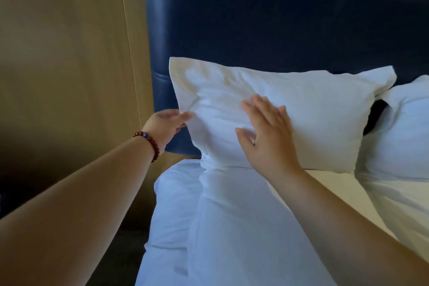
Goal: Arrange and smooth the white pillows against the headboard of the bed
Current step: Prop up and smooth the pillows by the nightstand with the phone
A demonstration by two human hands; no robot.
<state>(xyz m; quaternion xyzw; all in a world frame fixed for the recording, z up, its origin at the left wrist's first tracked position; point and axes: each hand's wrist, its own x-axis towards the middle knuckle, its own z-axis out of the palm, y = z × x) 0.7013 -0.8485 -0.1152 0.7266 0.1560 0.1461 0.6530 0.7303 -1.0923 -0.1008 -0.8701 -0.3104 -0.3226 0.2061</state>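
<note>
Right now the left pillow (313,111) stands upright on the bed, its back leaning on the dark blue padded headboard (255,18) and its lower edge resting on the white duvet (232,227). The right hand (267,132) lies flat on the front of this pillow, low and left of its middle. The fingers are straight and a little spread, pressing the cloth and holding nothing. The left hand (164,126) reaches to the pillow's left edge about halfway up. One digit lies over the front of the edge and the others slip behind it, so it pinches the cover there. A bracelet (151,144) of dark red beads circles that wrist. The pillow's face is creased around both hands. A second pillow (404,127) stands just beside it on the right, also against the headboard, with a dark gap between the two. A pale wooden wall panel (69,53) runs along the left of the headboard.
</note>
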